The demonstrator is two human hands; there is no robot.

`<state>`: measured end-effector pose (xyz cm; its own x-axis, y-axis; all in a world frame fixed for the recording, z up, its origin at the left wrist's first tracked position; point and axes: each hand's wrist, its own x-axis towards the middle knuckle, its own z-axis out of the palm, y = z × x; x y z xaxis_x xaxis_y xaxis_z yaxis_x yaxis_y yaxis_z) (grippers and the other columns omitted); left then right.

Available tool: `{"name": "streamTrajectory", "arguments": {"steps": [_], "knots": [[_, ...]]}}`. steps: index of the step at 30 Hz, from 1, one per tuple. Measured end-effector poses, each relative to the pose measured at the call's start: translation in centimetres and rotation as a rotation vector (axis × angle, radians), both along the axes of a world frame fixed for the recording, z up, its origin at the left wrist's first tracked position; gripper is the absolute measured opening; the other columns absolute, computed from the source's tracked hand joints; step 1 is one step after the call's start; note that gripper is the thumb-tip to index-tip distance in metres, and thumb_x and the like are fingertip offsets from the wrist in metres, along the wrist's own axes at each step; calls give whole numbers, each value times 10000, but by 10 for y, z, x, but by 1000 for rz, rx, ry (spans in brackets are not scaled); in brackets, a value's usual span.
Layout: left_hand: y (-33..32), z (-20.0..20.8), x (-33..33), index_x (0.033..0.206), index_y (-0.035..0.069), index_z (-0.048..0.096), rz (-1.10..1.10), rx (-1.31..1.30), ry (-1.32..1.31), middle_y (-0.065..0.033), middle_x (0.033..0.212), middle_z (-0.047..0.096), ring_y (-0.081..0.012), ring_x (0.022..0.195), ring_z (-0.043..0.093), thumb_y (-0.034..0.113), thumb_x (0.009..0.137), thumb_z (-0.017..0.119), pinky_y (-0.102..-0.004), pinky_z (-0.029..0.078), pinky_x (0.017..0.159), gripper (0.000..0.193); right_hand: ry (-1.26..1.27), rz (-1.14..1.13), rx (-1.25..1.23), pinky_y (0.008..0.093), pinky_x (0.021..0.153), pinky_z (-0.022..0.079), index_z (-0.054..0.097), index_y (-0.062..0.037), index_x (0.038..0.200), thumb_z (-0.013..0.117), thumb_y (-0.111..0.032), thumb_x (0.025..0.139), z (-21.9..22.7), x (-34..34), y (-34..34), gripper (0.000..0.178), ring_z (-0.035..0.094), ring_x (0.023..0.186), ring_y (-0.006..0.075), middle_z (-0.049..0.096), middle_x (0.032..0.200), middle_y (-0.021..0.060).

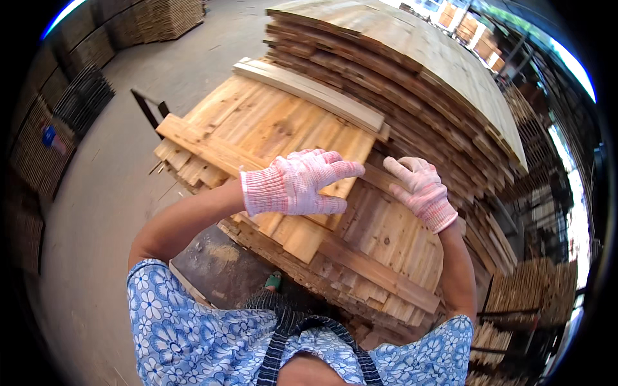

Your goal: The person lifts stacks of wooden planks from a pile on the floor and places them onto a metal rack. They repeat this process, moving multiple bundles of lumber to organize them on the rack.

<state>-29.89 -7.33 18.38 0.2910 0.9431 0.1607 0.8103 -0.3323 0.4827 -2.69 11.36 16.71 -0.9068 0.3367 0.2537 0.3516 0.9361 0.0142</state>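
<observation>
My left hand (302, 183), in a pink-and-white knit glove, is above a pile of pale yellow planks (283, 122). Its fingers stretch toward the right, with the thumb apart and nothing visible between them. In a matching glove, my right hand (421, 191) is over the right side of the lower wood stack (386, 241), near a brown strip of wood. Its fingers bend loosely, and a gap separates them from the thumb; no held piece shows. Whether either palm touches wood is hidden. A flat crosspiece (206, 145) lies across the yellow planks' left end.
A tall stack of boards (399, 71) rises just beyond the planks. Long pale battens (309, 93) lie along the pile's far edge. Another brown crosspiece (380, 273) lies on the near stack. A dark metal frame (149, 110) stands at left; more wood stacks (531, 286) are at right.
</observation>
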Motion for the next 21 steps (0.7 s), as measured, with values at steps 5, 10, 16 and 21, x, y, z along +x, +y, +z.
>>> {"name": "streamTrajectory", "arguments": {"steps": [5,10,16,21], "knots": [[42,-5,133,1513,167,482,-417,-219,398,-158,1325,623,-367,1211,613,461,950,634,-494,512,1020,653,-103,-386,-143,464,1031,449,588,-171,1435,709,-287,926,-8,173,-48,537,579,1162,363,634,1241,148],[92,-61,258,1509,164,493,-537,-444,606,-149,1431,594,-376,1268,604,492,936,604,-495,501,1060,669,77,-735,-316,459,980,503,605,-169,1415,721,-261,916,-50,358,-131,520,606,1122,361,653,1189,137],[152,-145,321,1193,61,669,-371,-524,750,-168,1225,719,-344,1104,700,315,855,581,-474,566,869,432,90,-1189,-665,441,1017,482,558,-186,1462,670,-357,970,-143,566,-257,533,587,1197,396,647,1264,169],[156,-207,292,1226,15,605,-287,-427,760,-251,1296,646,-388,1154,665,212,844,577,-474,538,953,431,297,-1445,-943,385,1094,448,557,-131,1478,657,-368,988,-230,618,-375,554,575,1324,336,612,1444,167]]}}
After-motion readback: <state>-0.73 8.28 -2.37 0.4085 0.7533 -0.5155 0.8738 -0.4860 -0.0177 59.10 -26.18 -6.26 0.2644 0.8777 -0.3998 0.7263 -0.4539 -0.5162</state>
